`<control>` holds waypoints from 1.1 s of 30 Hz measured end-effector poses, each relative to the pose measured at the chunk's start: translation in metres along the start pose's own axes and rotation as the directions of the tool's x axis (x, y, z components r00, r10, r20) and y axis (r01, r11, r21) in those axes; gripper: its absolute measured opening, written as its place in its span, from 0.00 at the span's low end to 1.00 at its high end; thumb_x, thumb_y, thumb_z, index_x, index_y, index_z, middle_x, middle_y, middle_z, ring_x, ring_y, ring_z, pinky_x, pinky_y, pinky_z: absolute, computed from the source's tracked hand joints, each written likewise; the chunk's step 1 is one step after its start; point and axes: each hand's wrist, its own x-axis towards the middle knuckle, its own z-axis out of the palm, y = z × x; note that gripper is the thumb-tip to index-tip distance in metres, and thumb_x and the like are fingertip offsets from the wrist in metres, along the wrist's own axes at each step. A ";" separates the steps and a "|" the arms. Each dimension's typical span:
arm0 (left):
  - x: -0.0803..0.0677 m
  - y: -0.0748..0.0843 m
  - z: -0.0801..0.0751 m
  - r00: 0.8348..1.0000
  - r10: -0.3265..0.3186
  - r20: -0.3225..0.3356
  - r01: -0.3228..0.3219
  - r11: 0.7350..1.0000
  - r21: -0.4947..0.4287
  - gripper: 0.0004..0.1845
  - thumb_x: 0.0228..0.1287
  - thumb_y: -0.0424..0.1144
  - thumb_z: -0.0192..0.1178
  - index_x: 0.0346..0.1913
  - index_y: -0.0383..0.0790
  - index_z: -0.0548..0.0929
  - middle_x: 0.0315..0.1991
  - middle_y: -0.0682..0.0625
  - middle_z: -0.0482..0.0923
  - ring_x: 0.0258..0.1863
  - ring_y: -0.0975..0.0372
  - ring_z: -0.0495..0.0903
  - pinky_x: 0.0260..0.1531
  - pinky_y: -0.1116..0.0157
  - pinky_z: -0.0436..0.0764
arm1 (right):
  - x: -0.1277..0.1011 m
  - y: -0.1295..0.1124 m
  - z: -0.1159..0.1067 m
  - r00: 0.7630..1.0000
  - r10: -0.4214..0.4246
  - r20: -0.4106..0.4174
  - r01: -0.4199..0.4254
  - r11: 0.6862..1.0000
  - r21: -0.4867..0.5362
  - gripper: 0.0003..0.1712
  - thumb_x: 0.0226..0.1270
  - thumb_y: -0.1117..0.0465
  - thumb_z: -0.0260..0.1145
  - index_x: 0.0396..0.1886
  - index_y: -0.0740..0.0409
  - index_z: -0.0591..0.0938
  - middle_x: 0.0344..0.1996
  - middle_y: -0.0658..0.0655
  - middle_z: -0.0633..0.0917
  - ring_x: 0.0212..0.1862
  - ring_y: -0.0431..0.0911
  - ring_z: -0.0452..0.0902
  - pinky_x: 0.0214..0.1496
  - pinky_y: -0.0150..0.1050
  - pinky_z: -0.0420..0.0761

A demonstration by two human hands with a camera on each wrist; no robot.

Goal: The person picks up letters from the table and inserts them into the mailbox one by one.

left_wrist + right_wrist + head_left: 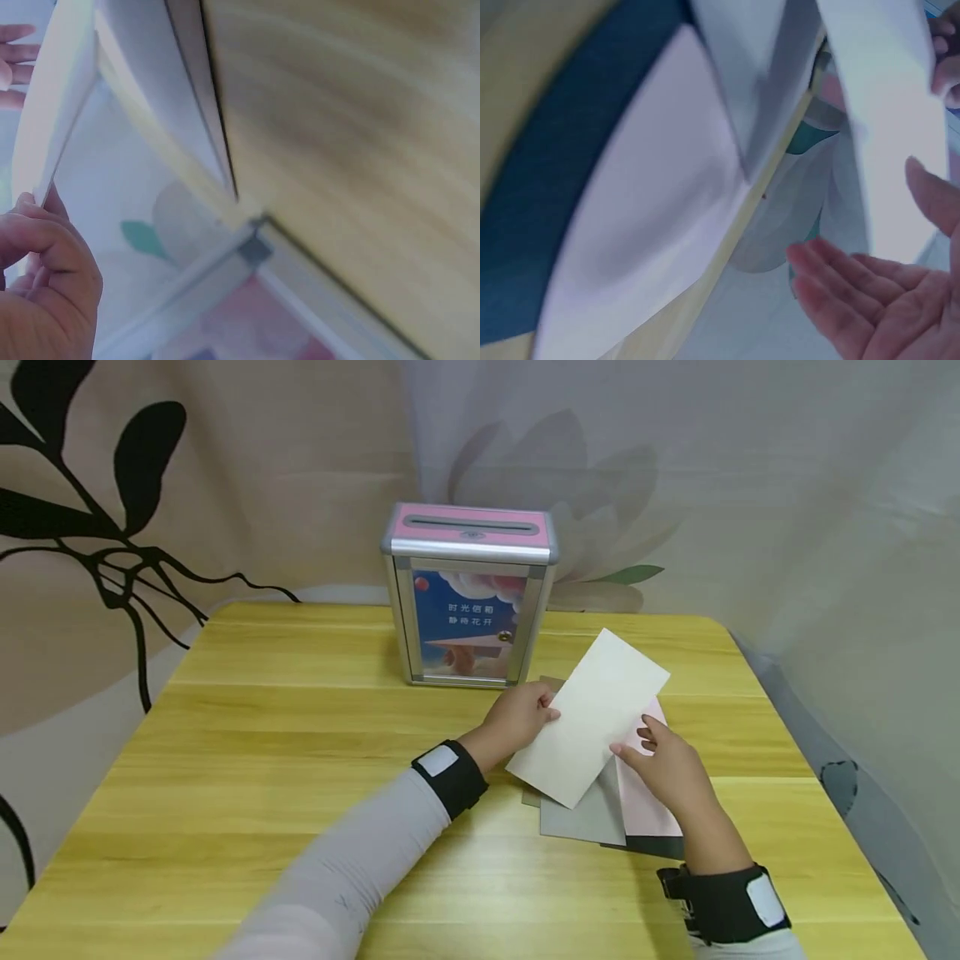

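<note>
— Curtains printed with dark leaves and a pale flower hung behind a yellow wooden counter point(300, 760). What stood on it?

— Largest was a metal-framed letter box point(468, 597) with a pink slotted top, upright near the far edge of the counter. Just in front of that box, a little to its right, lay a loose fan of envelopes point(600, 814): grey, pink and a dark one, flat on the wood and overlapping.

— And the cream envelope point(588, 718)?

— It was lifted above that fan, tilted, its far corner pointing past the box's right side, near the box but not touching it.

— Who held it?

— The left hand point(517, 714) had it by the edge nearest the box; its grip was closed on the paper, thumb and curled fingers pinching it, as the left wrist view also showed point(45, 262). The right hand point(667, 764) sat on the envelope's other long edge, farther from the box, fingers fairly straight and fingertips touching the paper; its grip was loose, palm spread in the right wrist view point(885, 300).
</note>
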 end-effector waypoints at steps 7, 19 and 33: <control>-0.024 0.001 -0.043 0.986 0.116 -0.121 -0.118 0.993 -0.014 0.07 0.66 0.39 0.61 0.34 0.39 0.78 0.24 0.50 0.71 0.27 0.61 0.70 0.25 0.70 0.67 | 0.007 -0.026 -0.007 0.985 -0.175 0.001 0.172 0.965 0.199 0.22 0.69 0.53 0.64 0.51 0.67 0.78 0.46 0.65 0.84 0.49 0.54 0.80 0.50 0.48 0.78; -0.054 0.030 -0.123 0.917 0.203 -0.345 -0.231 0.972 -0.043 0.06 0.66 0.37 0.61 0.36 0.38 0.78 0.32 0.49 0.78 0.33 0.59 0.74 0.32 0.67 0.72 | 0.006 -0.105 -0.052 0.871 -0.379 -0.314 0.475 0.815 0.332 0.09 0.66 0.67 0.65 0.41 0.70 0.81 0.26 0.41 0.83 0.31 0.30 0.78 0.38 0.23 0.77; -0.034 0.070 -0.185 0.704 0.360 -0.613 -0.425 0.904 0.043 0.11 0.66 0.39 0.59 0.30 0.39 0.70 0.30 0.49 0.71 0.37 0.62 0.74 0.36 0.72 0.69 | 0.042 -0.186 -0.103 0.551 -0.432 -0.714 0.834 0.323 0.448 0.11 0.60 0.78 0.65 0.27 0.58 0.82 0.24 0.45 0.81 0.30 0.39 0.77 0.39 0.29 0.76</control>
